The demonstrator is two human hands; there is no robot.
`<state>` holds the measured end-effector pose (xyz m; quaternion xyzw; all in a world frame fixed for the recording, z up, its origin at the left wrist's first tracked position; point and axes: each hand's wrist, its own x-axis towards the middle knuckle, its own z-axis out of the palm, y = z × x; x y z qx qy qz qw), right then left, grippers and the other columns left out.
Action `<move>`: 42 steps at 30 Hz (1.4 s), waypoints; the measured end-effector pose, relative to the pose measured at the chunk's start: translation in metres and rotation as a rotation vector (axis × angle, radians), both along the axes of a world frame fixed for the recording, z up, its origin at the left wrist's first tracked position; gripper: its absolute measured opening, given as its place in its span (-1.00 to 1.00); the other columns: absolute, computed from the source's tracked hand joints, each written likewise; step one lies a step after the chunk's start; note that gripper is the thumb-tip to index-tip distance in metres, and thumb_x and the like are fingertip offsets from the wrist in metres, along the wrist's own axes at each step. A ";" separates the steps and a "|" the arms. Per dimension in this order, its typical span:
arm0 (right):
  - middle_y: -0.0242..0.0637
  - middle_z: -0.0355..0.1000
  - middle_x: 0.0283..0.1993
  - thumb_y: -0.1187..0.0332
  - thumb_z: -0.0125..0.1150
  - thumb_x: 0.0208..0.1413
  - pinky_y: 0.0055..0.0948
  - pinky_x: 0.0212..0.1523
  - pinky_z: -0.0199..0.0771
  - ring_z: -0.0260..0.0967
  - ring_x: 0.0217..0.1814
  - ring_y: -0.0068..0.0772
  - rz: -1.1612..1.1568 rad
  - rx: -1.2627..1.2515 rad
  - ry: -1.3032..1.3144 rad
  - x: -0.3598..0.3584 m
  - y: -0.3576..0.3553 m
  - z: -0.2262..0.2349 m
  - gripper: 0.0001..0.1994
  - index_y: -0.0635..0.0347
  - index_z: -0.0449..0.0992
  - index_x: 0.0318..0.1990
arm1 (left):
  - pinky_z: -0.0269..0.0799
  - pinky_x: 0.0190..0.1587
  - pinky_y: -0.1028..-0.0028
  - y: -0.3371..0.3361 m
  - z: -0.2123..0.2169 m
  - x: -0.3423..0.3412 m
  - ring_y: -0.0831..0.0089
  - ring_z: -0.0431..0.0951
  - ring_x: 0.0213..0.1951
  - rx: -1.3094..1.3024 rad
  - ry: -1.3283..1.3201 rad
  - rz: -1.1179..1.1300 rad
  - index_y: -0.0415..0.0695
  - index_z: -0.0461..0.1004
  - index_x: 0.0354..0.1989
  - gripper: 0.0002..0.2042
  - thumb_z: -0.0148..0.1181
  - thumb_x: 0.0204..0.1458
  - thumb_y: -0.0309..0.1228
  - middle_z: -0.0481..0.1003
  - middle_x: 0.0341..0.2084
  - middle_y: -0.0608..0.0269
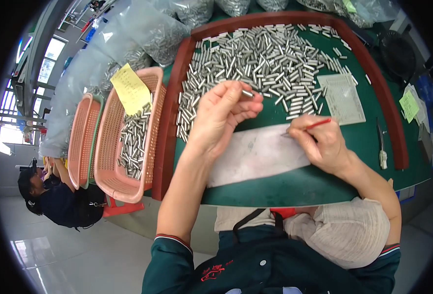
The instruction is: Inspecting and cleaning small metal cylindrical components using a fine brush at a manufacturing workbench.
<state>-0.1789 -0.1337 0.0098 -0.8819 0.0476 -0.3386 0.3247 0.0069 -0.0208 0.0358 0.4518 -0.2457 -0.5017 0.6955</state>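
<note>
My left hand (221,117) is raised over the green work surface (275,183) and pinches one small metal cylinder (247,93) between its fingertips. My right hand (324,142) grips a thin red tool (316,124) like a pen, its tip touching a grey sheet (255,154) lying in front of me. Behind both hands a big heap of several short shiny metal cylinders (260,59) covers the back of the surface inside a brown raised rim (170,122).
A pink plastic basket (113,166) with more cylinders and a yellow note (130,88) stands left of the rim, another pink basket (81,142) beside it. A printed white card (343,100), a small brush (381,147), clear bags of parts (143,29) and a seated person (55,196) are around.
</note>
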 end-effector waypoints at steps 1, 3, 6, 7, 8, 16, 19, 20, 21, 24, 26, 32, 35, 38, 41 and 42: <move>-0.25 0.42 -0.53 0.58 0.19 -0.13 -0.42 -0.64 0.33 0.37 -0.63 -0.27 0.024 0.028 -0.049 0.000 0.002 -0.001 -0.89 0.34 0.40 -0.60 | 0.47 -0.29 0.52 -0.003 -0.007 0.003 0.50 0.54 -0.42 0.001 0.056 -0.034 -0.21 0.38 -0.26 -0.78 -0.02 0.15 -0.29 0.51 -0.41 0.13; -0.26 0.42 -0.53 0.60 0.19 -0.14 -0.43 -0.63 0.34 0.37 -0.62 -0.27 0.025 0.058 -0.039 0.001 0.004 -0.001 -0.89 0.33 0.40 -0.60 | 0.46 -0.31 0.54 -0.003 -0.023 0.004 0.53 0.51 -0.47 0.013 0.082 -0.041 -0.21 0.38 -0.26 -0.78 -0.05 0.17 -0.29 0.50 -0.47 0.20; -0.26 0.41 -0.54 0.59 0.20 -0.13 -0.45 -0.62 0.34 0.37 -0.62 -0.29 0.014 0.099 -0.010 -0.001 0.002 0.001 -0.91 0.32 0.42 -0.57 | 0.47 -0.30 0.51 0.002 -0.029 0.005 0.51 0.53 -0.44 0.004 0.133 -0.071 -0.21 0.37 -0.25 -0.77 -0.07 0.18 -0.28 0.51 -0.46 0.16; -0.26 0.41 -0.54 0.59 0.20 -0.13 -0.45 -0.62 0.34 0.37 -0.62 -0.29 0.016 0.095 -0.012 -0.002 0.001 0.002 -0.91 0.32 0.42 -0.57 | 0.47 -0.28 0.49 0.004 -0.027 0.004 0.49 0.54 -0.41 0.034 0.122 -0.050 -0.22 0.37 -0.24 -0.77 -0.07 0.18 -0.29 0.51 -0.45 0.14; -0.26 0.41 -0.55 0.59 0.20 -0.13 -0.45 -0.62 0.34 0.37 -0.63 -0.29 0.017 0.094 -0.021 -0.001 0.000 0.003 -0.91 0.32 0.42 -0.57 | 0.47 -0.28 0.49 0.005 -0.027 0.005 0.49 0.54 -0.41 0.033 0.119 -0.045 -0.22 0.37 -0.24 -0.77 -0.07 0.18 -0.29 0.51 -0.45 0.14; -0.24 0.39 -0.58 0.58 0.21 -0.12 -0.46 -0.64 0.31 0.36 -0.64 -0.30 0.009 0.130 -0.019 0.002 -0.003 0.002 -0.91 0.32 0.42 -0.56 | 0.46 -0.31 0.55 0.004 -0.025 0.006 0.55 0.50 -0.45 0.064 0.185 0.004 -0.21 0.36 -0.24 -0.82 -0.04 0.16 -0.34 0.49 -0.44 0.18; -0.24 0.39 -0.58 0.57 0.21 -0.12 -0.46 -0.64 0.31 0.36 -0.64 -0.31 0.001 0.134 -0.017 0.003 -0.002 0.003 -0.91 0.32 0.43 -0.56 | 0.46 -0.29 0.56 0.007 -0.029 0.011 0.55 0.50 -0.44 0.052 0.175 -0.012 -0.22 0.37 -0.17 -0.81 -0.04 0.16 -0.36 0.49 -0.43 0.19; -0.24 0.39 -0.58 0.57 0.21 -0.12 -0.46 -0.64 0.31 0.36 -0.64 -0.31 0.001 0.136 -0.017 0.002 -0.002 0.003 -0.91 0.32 0.43 -0.56 | 0.45 -0.27 0.55 0.007 -0.030 0.012 0.54 0.51 -0.42 0.036 0.170 -0.038 -0.23 0.38 -0.12 -0.78 -0.03 0.16 -0.38 0.50 -0.42 0.20; -0.25 0.40 -0.58 0.58 0.21 -0.12 -0.46 -0.64 0.31 0.36 -0.64 -0.31 -0.001 0.131 -0.018 0.003 -0.002 0.003 -0.92 0.32 0.43 -0.56 | 0.45 -0.27 0.55 0.007 -0.029 0.010 0.54 0.51 -0.42 0.037 0.170 -0.039 -0.23 0.38 -0.12 -0.78 -0.03 0.16 -0.38 0.50 -0.42 0.20; -0.25 0.40 -0.58 0.57 0.21 -0.12 -0.47 -0.64 0.32 0.36 -0.64 -0.31 -0.002 0.130 -0.019 0.002 -0.002 0.004 -0.92 0.32 0.43 -0.56 | 0.42 -0.26 0.58 0.007 -0.021 0.003 0.57 0.46 -0.40 0.124 -0.028 0.014 -0.25 0.33 0.01 -0.70 0.06 0.08 -0.50 0.47 -0.39 0.21; -0.24 0.40 -0.57 0.57 0.21 -0.12 -0.47 -0.64 0.32 0.36 -0.63 -0.31 0.000 0.133 -0.019 0.002 -0.001 0.003 -0.92 0.32 0.43 -0.56 | 0.41 -0.26 0.59 0.006 -0.022 0.002 0.57 0.46 -0.40 0.111 -0.084 -0.003 -0.25 0.33 0.01 -0.69 0.07 0.07 -0.51 0.47 -0.39 0.21; -0.23 0.41 -0.56 0.57 0.21 -0.12 -0.46 -0.63 0.33 0.37 -0.63 -0.29 0.002 0.135 -0.013 0.001 -0.002 0.002 -0.92 0.32 0.43 -0.56 | 0.39 -0.25 0.61 0.006 -0.022 -0.001 0.58 0.44 -0.41 0.107 -0.162 -0.029 -0.26 0.32 0.03 -0.68 0.02 0.08 -0.54 0.46 -0.38 0.21; -0.23 0.42 -0.55 0.57 0.21 -0.13 -0.46 -0.63 0.33 0.37 -0.62 -0.28 0.004 0.125 -0.009 0.001 -0.002 0.001 -0.92 0.33 0.43 -0.55 | 0.39 -0.26 0.60 0.006 -0.020 -0.002 0.59 0.43 -0.42 0.129 -0.139 -0.027 -0.26 0.32 0.04 -0.69 -0.01 0.10 -0.54 0.45 -0.37 0.22; -0.23 0.42 -0.54 0.57 0.22 -0.13 -0.46 -0.62 0.34 0.38 -0.61 -0.28 -0.002 0.133 -0.012 0.000 -0.002 0.001 -0.92 0.33 0.43 -0.56 | 0.38 -0.27 0.60 0.006 -0.020 -0.002 0.59 0.43 -0.42 0.131 -0.111 -0.029 -0.27 0.31 0.04 -0.69 -0.02 0.11 -0.52 0.44 -0.37 0.22; -0.24 0.43 -0.53 0.57 0.21 -0.13 -0.46 -0.61 0.36 0.39 -0.61 -0.28 -0.009 0.129 -0.019 0.000 -0.003 0.000 -0.91 0.34 0.43 -0.57 | 0.40 -0.31 0.61 0.005 -0.019 -0.002 0.57 0.47 -0.43 0.012 -0.481 0.212 -0.29 0.26 0.08 -0.64 -0.01 0.08 -0.57 0.46 -0.37 0.19; -0.24 0.43 -0.52 0.57 0.21 -0.12 -0.47 -0.61 0.36 0.39 -0.60 -0.28 -0.002 0.123 -0.024 0.000 -0.003 -0.001 -0.91 0.34 0.43 -0.57 | 0.40 -0.33 0.63 0.007 -0.010 -0.001 0.57 0.47 -0.41 -0.005 -0.641 0.387 -0.30 0.25 0.09 -0.62 0.02 0.05 -0.62 0.46 -0.38 0.18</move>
